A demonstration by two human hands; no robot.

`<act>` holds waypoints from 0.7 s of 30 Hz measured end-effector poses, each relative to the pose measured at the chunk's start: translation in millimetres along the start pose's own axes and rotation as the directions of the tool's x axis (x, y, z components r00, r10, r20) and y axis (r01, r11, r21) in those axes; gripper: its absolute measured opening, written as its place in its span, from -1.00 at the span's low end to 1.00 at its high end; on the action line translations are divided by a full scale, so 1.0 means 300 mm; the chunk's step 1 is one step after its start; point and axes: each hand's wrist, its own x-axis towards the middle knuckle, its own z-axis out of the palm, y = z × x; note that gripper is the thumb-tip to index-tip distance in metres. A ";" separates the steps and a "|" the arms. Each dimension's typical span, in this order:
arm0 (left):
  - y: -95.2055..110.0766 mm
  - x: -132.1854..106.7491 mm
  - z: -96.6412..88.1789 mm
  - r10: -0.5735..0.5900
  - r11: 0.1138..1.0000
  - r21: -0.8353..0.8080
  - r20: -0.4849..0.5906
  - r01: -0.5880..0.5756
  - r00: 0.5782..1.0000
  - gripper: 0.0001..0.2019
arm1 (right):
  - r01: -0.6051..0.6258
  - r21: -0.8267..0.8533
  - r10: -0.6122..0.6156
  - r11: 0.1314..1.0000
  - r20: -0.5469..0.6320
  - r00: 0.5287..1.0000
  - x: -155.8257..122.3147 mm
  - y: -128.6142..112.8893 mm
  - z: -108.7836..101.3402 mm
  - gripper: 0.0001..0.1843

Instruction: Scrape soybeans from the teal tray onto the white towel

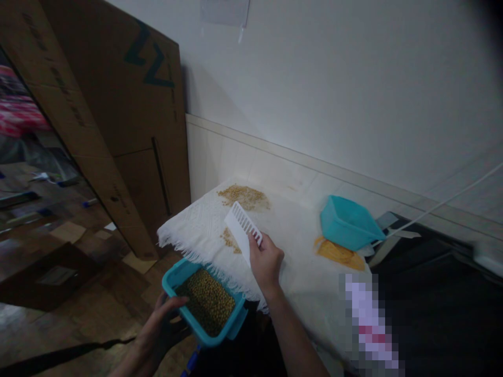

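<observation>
My left hand [159, 320] grips the side of a turquoise plastic basket [170, 285], thumb over its rim, just below the fringed edge of a white cloth [293, 235]. Yellow soybeans [212, 293] and a darker green layer, perhaps smaller beans, lie inside. Pinched in my right hand [267, 262] is a flat white plastic piece with a row of slots [238, 228], tilted above the cloth. Behind it a heap of yellowish beans [245, 197] spreads over the cloth. A smaller patch of beans [230, 241] shows partly from under the white piece.
A second turquoise basket [346, 222] stands at the right beside a yellow bag-like item [340, 254]. A white cable [448, 199] crosses there, near a black surface [440, 309]. A tall cardboard box [141, 120] rises at the left. The wall [334, 89] closes the back.
</observation>
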 end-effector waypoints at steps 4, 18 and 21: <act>-0.001 0.004 -0.005 0.006 1.000 -0.021 0.028 -0.006 1.000 -0.17 | -0.052 0.016 0.051 0.999 0.051 0.997 0.023 0.021 -0.011 -0.64; -0.004 -0.015 0.002 0.039 0.999 -0.022 0.031 -0.039 0.999 -0.01 | -0.102 -0.032 0.102 0.994 0.016 0.995 0.077 0.125 -0.050 -0.69; -0.006 -0.009 0.003 0.034 0.999 -0.027 0.019 -0.034 0.999 0.03 | -0.099 -0.052 0.100 0.994 0.000 0.995 0.087 0.143 -0.063 -0.68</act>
